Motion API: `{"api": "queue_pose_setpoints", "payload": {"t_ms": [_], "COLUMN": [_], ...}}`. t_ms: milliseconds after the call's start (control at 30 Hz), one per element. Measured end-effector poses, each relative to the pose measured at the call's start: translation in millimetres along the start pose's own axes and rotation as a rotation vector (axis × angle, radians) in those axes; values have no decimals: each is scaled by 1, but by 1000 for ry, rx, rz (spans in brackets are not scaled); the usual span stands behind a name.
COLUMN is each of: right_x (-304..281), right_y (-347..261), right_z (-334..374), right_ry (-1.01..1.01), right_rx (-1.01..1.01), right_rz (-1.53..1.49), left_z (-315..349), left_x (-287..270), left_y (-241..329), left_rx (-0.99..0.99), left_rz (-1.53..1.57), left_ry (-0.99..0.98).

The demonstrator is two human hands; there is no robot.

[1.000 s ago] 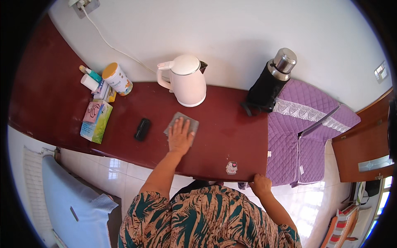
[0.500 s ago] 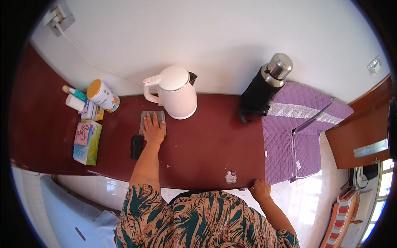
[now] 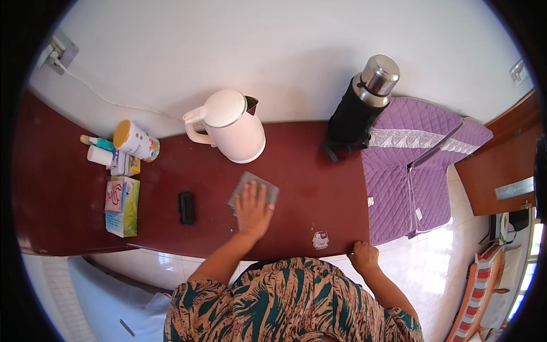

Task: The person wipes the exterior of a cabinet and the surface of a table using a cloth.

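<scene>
My left hand (image 3: 254, 214) lies flat with fingers spread on a folded grey cloth (image 3: 269, 187), pressing it against the dark red tabletop (image 3: 307, 188). The cloth sits in front of a pale pink electric kettle (image 3: 233, 128) without touching it. At the table's front right corner, my right hand (image 3: 363, 256) is closed round the edge, its fingers curled. A small black case (image 3: 186, 207) rests left of the cloth. To the right of the cloth, near the front edge, is a worn sticker (image 3: 320, 240).
A black-sleeved steel vacuum flask (image 3: 362, 108) stands at the back right, beside a purple quilted chair cover (image 3: 399, 176). On the left are a canister with an orange lid (image 3: 135, 140), a white-capped bottle (image 3: 100, 155) and a tissue pack (image 3: 122, 206). A white cord (image 3: 108, 102) runs along the wall.
My left hand and the cloth have moved right across the table, from beside the black case to in front of the kettle. My right hand stays at the corner. The view has shifted slightly.
</scene>
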State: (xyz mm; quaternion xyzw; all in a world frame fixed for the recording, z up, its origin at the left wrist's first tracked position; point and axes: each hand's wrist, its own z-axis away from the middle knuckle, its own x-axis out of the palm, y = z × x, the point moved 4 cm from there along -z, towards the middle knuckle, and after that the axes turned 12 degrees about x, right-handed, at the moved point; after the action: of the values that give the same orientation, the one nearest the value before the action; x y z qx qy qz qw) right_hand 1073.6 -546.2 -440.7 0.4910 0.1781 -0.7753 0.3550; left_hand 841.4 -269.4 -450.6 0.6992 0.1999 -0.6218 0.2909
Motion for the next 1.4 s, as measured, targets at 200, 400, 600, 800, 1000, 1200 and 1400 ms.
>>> {"api": "queue_pose_setpoints", "payload": {"t_ms": [200,400,600,800,1000,1200,1400], "right_x": [4,-1,6,-3,14,14,13], "right_y": [1,0,1,-4,-1,-1,0], "right_z": [-3,-1,-1,3,-2,-1,0], "right_ry": [-32,-50,-22,8,-48,-7,59], "right_rx": [13,44,22,12,37,38,5], "right_rz": [-20,-18,-12,-13,-37,-31,-23], "left_z": [-26,-104,-170,-211,-241,-245,-216], "left_x": [8,22,32,34,39,39,31], "left_y": [74,58,43,50,72,71,51], "left_rx": [215,9,-202,-302,-149,111,277], "left_rz": [159,52,9,34,55,12,45], "left_ry": [-18,164,141,111,92,8,24]}}
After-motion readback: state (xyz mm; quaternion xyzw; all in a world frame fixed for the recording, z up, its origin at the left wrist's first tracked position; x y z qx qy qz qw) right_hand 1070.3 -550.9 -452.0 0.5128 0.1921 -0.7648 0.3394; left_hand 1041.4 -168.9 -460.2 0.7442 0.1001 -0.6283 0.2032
